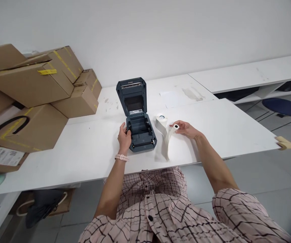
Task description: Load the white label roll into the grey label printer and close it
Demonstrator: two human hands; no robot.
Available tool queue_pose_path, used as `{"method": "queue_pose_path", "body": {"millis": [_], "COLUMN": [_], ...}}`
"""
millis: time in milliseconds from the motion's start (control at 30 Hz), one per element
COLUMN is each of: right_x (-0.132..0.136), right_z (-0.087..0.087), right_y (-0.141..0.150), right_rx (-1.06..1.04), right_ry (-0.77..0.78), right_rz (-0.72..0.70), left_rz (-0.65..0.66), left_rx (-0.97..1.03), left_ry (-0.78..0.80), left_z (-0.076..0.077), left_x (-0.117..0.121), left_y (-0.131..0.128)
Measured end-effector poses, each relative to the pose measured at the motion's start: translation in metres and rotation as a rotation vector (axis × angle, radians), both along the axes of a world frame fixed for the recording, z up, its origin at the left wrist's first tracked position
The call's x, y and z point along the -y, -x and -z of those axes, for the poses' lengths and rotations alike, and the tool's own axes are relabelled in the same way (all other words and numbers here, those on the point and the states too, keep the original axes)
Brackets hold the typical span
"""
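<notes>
A dark label printer stands on the white table with its lid raised, so its hollow inside shows. My left hand grips the printer's left side, the thumb over the edge. Right of the printer, my right hand pinches a small white paper roll with a dark hole in its end. From that roll a loose white strip hangs down to the tabletop. A second roll of white labels, with a blue-ringed core, stands between the printer and my right hand.
Cardboard boxes are piled on the left of the table, one with a black curved handle. A white sheet lies behind the rolls. Foam pads the table's right corner, near a blue stool.
</notes>
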State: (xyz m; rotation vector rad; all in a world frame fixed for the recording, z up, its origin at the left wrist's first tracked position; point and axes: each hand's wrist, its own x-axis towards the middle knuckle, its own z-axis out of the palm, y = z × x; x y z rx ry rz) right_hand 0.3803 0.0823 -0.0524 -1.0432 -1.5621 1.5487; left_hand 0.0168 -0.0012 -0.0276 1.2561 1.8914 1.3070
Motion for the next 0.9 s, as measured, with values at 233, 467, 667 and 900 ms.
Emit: {"method": "queue_pose_path", "body": {"millis": [233,467,667,900], "right_x": [-0.008,-0.049,-0.062,-0.035], "right_z": [-0.011,-0.043,-0.044,-0.120], "right_y": [-0.013,0.031,0.074,0.117], "right_rx": [0.005,0.236,0.292,0.155], "right_ry": [-0.005,-0.100,-0.086,-0.372], "right_rz": [-0.067,-0.128,-0.105,-0.252], "left_rz": [0.004,0.012,0.004,-0.001], "left_rx": [-0.028,-0.050,-0.064,-0.027], "left_ry": [0.013,0.036,0.028,0.015], "left_z": [-0.008,-0.011,-0.011,-0.011], "left_x": [0.003,0.003,0.006,0.006], "left_y": [-0.003,-0.005,-0.006,-0.007]}}
